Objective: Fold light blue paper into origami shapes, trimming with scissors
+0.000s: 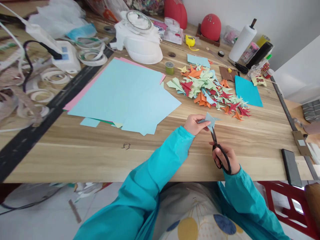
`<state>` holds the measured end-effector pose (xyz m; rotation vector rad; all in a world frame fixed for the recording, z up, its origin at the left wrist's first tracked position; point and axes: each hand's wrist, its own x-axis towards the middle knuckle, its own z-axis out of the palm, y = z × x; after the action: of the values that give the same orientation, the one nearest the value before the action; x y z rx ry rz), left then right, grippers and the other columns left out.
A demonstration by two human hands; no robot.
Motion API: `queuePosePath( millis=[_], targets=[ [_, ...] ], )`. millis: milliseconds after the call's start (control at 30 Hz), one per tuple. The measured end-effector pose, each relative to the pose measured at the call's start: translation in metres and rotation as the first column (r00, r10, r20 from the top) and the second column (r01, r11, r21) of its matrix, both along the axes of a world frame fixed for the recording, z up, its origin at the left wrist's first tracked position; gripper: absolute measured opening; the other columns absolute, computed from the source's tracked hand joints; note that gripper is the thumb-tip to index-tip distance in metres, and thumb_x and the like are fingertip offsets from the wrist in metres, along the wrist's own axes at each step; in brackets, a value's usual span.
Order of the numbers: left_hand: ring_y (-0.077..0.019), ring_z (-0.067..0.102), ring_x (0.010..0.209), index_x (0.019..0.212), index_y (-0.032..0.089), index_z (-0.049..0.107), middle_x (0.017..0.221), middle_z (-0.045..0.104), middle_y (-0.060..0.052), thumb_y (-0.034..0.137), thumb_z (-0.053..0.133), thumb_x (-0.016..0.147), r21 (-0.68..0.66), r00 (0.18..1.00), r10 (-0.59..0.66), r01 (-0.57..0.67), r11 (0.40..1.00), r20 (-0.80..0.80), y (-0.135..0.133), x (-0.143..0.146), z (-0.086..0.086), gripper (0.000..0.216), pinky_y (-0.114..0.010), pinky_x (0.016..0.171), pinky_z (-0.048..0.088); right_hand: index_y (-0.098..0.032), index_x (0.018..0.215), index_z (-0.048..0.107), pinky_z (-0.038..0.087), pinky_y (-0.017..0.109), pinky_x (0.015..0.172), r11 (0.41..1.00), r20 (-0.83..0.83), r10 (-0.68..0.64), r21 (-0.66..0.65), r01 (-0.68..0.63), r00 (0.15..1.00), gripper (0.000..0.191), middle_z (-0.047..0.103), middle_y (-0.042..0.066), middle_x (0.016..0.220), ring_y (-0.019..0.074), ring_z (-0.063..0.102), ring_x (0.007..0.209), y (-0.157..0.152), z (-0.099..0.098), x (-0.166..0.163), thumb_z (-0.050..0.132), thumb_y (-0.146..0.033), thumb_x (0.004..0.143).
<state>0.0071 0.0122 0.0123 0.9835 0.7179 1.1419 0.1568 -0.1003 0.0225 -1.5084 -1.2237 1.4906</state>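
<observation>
**A:** The left hand first. What is it doing?

**B:** It's clenched in a pinch on a small folded piece of light-blue paper, thumb on top and fingers underneath. The piece sticks out to the right of the fingers, just above the wooden table and near its front edge.

**A:** And the right hand?

**B:** It's grasping the black scissors, with fingers and thumb through the loops. It sits closer to the body than the left hand does.

**A:** So which way does the paper lie from it?

**B:** Ahead and a little to the left. The long axis of the scissors runs almost straight away from the person, leaning slightly left, and the blade tips meet the lower edge of the piece. The blades look close together, but I can't tell whether paper is between them.

**A:** Which hand is nearer the piece?

**B:** The left, since it's holding it. The right touches it only through the blades.

**A:** What else is close by?

**B:** A pile of folded paper shapes in orange, red, green and blue lies further back on the table, well apart from both hands. Large light-blue sheets are spread out to the left.
</observation>
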Motion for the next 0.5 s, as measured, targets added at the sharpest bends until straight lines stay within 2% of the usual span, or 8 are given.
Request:
queuePosePath(
  millis=[300,500],
  targets=[
    [-0.0114,0.058,0.050,0.066,0.010,0.066,0.064,0.064,-0.003,0.029,0.072,0.055,0.034,0.999,0.021,-0.020,0.999,-0.027,-0.0011,0.0000,0.0008,0.022,-0.023,0.047,0.052,-0.012,0.106,0.054,0.029,0.018,0.029,1.000,0.007,0.003,-0.004,-0.003,1.000,0.050,0.048,-0.004,0.055,0.0041,0.036,0.034,0.0014,-0.0009,0.0015,0.055,-0.049,0.072],
    [-0.0119,0.059,0.049,0.066,0.009,0.066,0.060,0.064,-0.003,0.027,0.071,0.055,0.012,0.999,0.017,-0.017,1.000,-0.027,-0.0005,0.0008,0.0005,0.022,-0.024,0.047,0.053,-0.012,0.106,0.054,0.027,0.018,0.029,1.000,0.028,-0.006,-0.020,0.007,1.000,0.051,0.047,-0.004,0.053,0.0039,0.035,0.033,0.0015,0.0009,0.0010,0.056,-0.049,0.072]
  ],
)
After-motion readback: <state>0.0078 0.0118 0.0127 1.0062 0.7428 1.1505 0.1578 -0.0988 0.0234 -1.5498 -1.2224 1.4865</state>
